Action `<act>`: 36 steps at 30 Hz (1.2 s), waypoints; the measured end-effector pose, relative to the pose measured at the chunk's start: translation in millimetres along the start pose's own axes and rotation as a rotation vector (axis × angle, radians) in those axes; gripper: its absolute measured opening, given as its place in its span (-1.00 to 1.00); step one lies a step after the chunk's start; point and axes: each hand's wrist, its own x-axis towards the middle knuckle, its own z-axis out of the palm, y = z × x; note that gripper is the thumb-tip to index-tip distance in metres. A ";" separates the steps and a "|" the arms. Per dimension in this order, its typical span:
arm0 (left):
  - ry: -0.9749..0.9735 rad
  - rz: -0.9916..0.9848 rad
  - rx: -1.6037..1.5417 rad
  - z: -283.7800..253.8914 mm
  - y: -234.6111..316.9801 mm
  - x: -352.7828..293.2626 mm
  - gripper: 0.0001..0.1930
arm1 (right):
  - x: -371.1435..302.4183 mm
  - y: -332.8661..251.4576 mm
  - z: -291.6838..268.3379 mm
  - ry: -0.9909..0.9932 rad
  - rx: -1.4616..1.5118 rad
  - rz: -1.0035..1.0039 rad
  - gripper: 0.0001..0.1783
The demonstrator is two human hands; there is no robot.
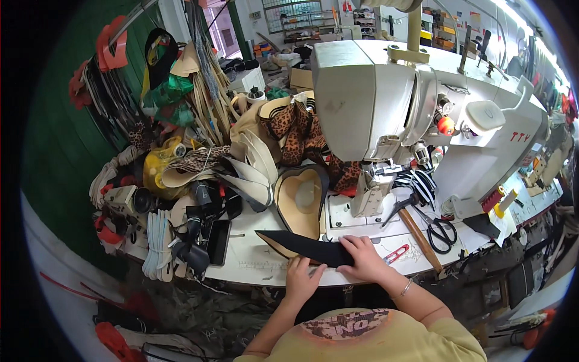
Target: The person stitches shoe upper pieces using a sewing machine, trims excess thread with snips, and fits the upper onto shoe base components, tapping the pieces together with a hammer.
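A pointed black shoe upper with a tan lining lies across the front edge of the white sewing table. My left hand grips its lower edge, thumb on the black side and fingers behind. At its right end, my right hand presses and pinches the black material; its fingertips partly hide what they hold. Just beyond it lies another upper, black-edged with its tan inside facing up. Behind and to the right of my hands stands the white sewing machine, its post rising from a metal plate.
Right of my hands lie a red seam cutter or small snips, a wooden-handled hammer and black scissors. On the left are a phone, bundled pale straps and white pieces. Leopard-print material is heaped behind.
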 end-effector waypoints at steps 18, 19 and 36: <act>-0.217 -0.326 -1.232 -42.0 25.9 -21.4 -0.43 | 12.8 -30.4 10.6 -0.166 1.184 -0.168 -0.75; -0.224 -0.323 -1.229 -44.8 28.6 -20.9 -0.43 | 12.4 -30.5 10.3 -0.224 1.188 -0.186 -0.76; 0.137 -0.109 0.101 -110.3 23.4 6.6 -0.78 | 9.6 -5.9 10.7 0.467 0.143 -0.196 -0.90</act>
